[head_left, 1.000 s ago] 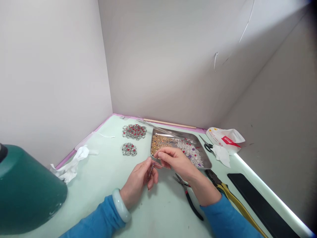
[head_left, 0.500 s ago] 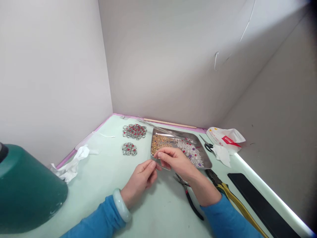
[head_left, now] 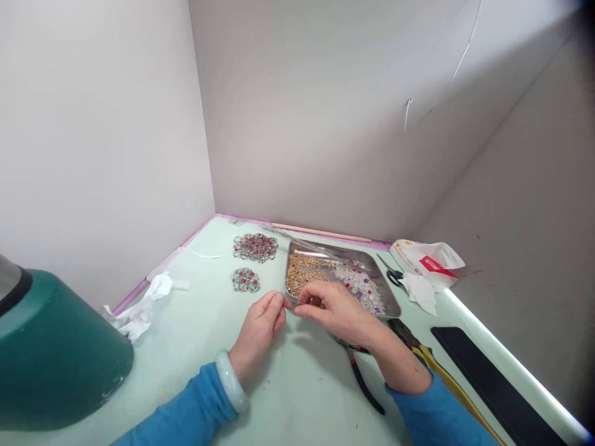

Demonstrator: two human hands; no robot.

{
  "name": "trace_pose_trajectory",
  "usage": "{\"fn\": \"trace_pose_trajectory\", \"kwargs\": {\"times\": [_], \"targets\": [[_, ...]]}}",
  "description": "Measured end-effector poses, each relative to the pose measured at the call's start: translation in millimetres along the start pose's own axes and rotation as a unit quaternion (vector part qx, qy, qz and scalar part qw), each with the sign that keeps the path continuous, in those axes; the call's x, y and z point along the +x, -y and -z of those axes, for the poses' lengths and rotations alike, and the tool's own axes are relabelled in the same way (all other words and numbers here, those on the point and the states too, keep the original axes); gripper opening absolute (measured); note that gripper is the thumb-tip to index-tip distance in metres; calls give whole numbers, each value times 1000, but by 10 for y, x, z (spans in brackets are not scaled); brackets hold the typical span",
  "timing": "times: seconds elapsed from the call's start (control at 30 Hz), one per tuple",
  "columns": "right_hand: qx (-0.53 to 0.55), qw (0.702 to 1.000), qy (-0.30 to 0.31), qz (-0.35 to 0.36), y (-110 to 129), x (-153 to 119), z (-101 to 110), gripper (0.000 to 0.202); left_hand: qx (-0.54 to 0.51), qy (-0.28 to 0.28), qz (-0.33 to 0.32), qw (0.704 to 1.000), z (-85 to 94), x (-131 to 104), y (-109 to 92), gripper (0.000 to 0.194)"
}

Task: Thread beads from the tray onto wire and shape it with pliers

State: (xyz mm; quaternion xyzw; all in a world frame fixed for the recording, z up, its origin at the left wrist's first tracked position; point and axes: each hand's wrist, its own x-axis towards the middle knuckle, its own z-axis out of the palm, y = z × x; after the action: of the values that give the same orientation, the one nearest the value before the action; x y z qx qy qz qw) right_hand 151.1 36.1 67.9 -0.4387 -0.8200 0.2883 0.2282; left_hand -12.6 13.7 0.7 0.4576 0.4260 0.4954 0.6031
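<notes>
Pale grey walls (head_left: 297, 124) and a darker right wall (head_left: 520, 248) border a light green tabletop (head_left: 186, 347); pink edging (head_left: 131, 297) follows its far sides; a bright strip of light (head_left: 511, 358) lines its right edge.

The left hand (head_left: 263, 319) is just in front of the near left corner of the metal tray (head_left: 391, 297), back of the hand upward; its thumb lies along the forefinger, tips together, with the other fingers curled beneath; the left forearm slants up toward that corner, its blue sleeve (head_left: 186, 402) ending short of the wrist. The right hand (head_left: 341, 310) hangs across the tray's near rim, its thumb and forefinger tips close together and turned toward the left fingertips, near but apart; its wrist is nearly straight; the bare right forearm angles in from beyond the tray's near right corner.
</notes>
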Motion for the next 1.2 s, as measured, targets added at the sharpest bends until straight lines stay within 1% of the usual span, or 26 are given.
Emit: {"fn": "trace_pose_trajectory", "kwargs": {"times": [0.07,0.13,0.17,0.23,0.27,0.33,0.4,0.47,0.53,0.6,0.73,0.8,0.87,0.93,1.0,1.03,1.1,1.2], "targets": [[-3,1000,-2,0,-14,-4,59,20,4,14,6,1000,-3,-10,-13,32],[18,1000,3,-18,-42,-4,126,24,4,52,13,999,-16,-36,-39,32],[44,998,8,-35,-57,-3,152,25,4,80,18,997,-26,-54,-54,32],[136,988,23,-71,-80,-2,171,24,7,142,26,989,-49,-95,-80,34],[194,977,33,-85,-87,-2,160,24,13,170,30,985,-60,-114,-89,34],[306,945,58,-101,-94,2,99,27,31,213,34,976,-75,-141,-96,36],[383,914,82,-107,-97,10,12,29,47,235,33,970,-79,-152,-92,37],[433,890,91,-110,-100,23,-66,27,58,245,26,967,-76,-149,-84,37],[459,879,74,-107,-106,37,-114,27,65,238,14,969,-71,-141,-82,38],[469,876,39,-100,-114,51,-137,28,59,206,3,977,-67,-132,-87,38],[482,872,-20,-78,-131,79,-207,29,-2,102,-17,995,-66,-102,-103,37],[470,879,-47,-69,-128,94,-286,29,-38,50,-21,998,-62,-78,-105,35],[422,901,-88,-49,-112,103,-378,27,-75,4,-18,997,-49,-50,-102,34],[330,934,-136,7,-90,103,-451,23,-109,-25,-13,994,-28,-23,-95,32],[232,956,-163,73,-76,94,-479,19,-136,-33,-10,990,-1,-1,-91,31],[194,962,-167,95,-75,89,-476,18,-145,-33,-9,989,12,7,-91,31],[141,968,-171,116,-85,79,-442,19,-151,-30,-4,988,30,14,-100,30],[82,966,-204,139,-105,69,-373,18,-130,-25,3,991,27,5,-119,29]]}}
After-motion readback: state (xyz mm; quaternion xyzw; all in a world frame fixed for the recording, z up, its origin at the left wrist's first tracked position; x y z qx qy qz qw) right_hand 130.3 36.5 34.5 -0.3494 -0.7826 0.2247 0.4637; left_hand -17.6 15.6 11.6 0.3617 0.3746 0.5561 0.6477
